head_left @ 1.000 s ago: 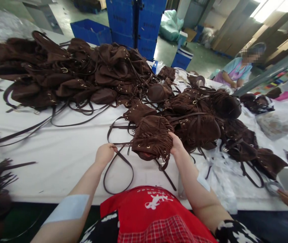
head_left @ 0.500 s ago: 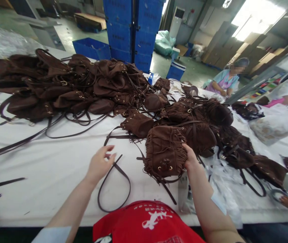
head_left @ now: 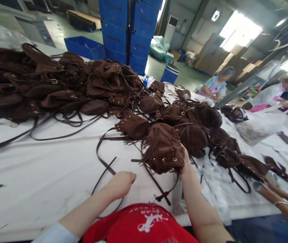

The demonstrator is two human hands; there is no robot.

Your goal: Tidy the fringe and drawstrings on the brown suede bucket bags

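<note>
My right hand (head_left: 185, 160) grips the right side of a dark brown fringed bag (head_left: 163, 145), its metal eyelets facing me and the bag tilted above the table. A thin strap with a buckle (head_left: 163, 196) dangles below it. To the left, my left hand (head_left: 125, 184) is closed, its fingers curled and mostly turned out of sight; whether anything is in them is hidden. Under that hand and wrist runs a loose brown strap (head_left: 105, 174) on the white table. Just behind the held bag lies a smaller eyelet bag (head_left: 133, 125) with fringe.
A long heap of brown bags (head_left: 75, 87) covers the back of the table (head_left: 45, 175). More fringed bags (head_left: 197, 135) and clear plastic bags (head_left: 217, 189) lie to the right. Blue crates (head_left: 116, 33) stand behind. Another person's hands (head_left: 270, 194) work at the right edge.
My left hand has moved right and nearer to me, its fingers going from parted to curled. The held bag has turned and tilted in my right hand, and its buckled strap hangs lower.
</note>
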